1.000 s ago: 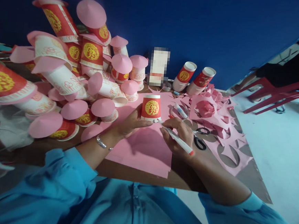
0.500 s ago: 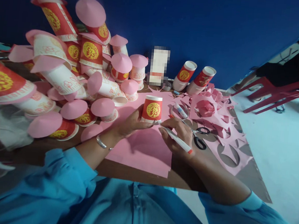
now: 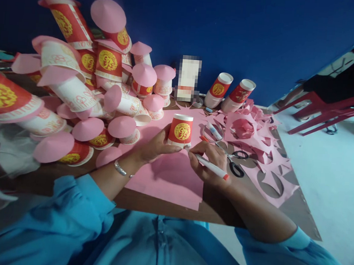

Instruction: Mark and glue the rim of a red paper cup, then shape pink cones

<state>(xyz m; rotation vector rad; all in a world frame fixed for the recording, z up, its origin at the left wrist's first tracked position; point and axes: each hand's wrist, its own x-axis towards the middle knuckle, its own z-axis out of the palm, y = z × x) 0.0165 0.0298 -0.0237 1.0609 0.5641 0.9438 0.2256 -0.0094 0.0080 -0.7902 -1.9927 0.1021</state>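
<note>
blue wall [image 3: 234, 31] behind cluttered brown table [image 3: 159, 206].

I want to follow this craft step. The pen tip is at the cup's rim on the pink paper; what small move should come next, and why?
Probably slide the pen on around the rim: the left hand holds the upturned cup on the pink paper.

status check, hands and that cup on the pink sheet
Left hand steadies upturned cup. Right hand grips pen, tip at cup base. Scissors beside.
</note>
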